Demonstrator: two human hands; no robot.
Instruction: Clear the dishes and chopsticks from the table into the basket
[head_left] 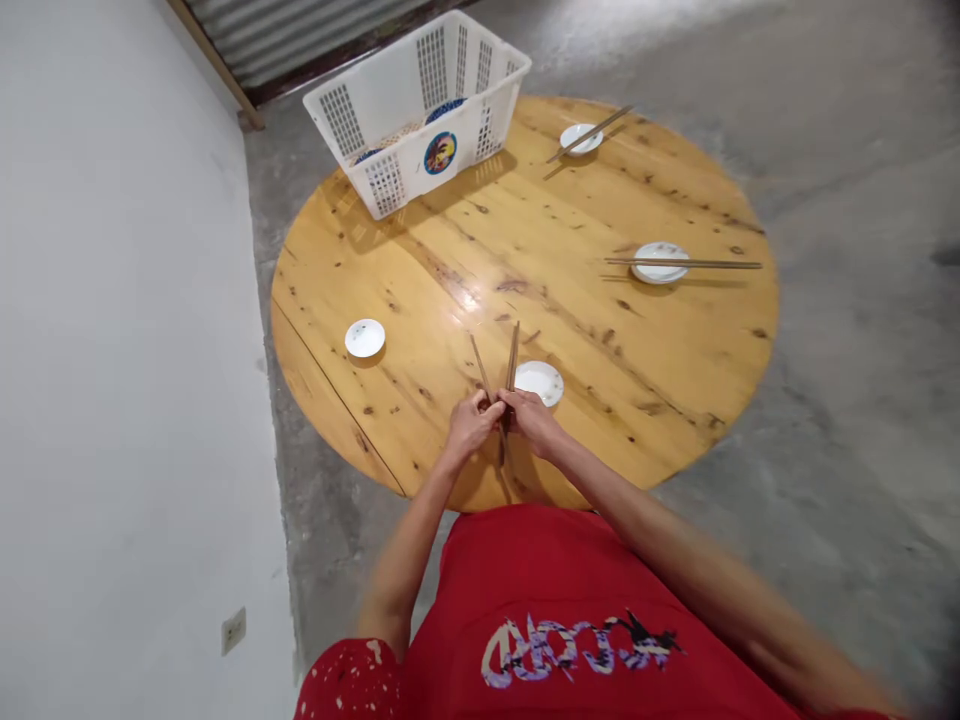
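Head view. A round table of knotty yellow pine (525, 250) stands on a grey concrete floor (847, 200) beside a white wall (112, 300).

At the near edge of the table the left hand (471, 425) and the right hand (531, 418) meet, fingertips touching. Both are curled shut around the lower ends of a pair of brown wooden chopsticks (498, 370); the sticks rise from the hands and splay apart into a narrow V — one leaning left, one nearly upright.

Just beside the right hand, slightly farther in, lies a small white saucer (541, 381) with nothing on it. A second bare white saucer (365, 337) lies toward the left edge. Near the right edge a white saucer (660, 262) carries a laid pair of chopsticks (686, 264) across its rim; at the far edge another saucer (581, 138) carries a pair (590, 133) likewise.

A white perforated plastic basket (420, 110) stands at the far-left edge; its contents are not clear.

Step in hand, as judged: evening the two sticks before laying them. The next move would call for bringing the tips together and lowering the pair across the near saucer — level, so neither stick rolls off.
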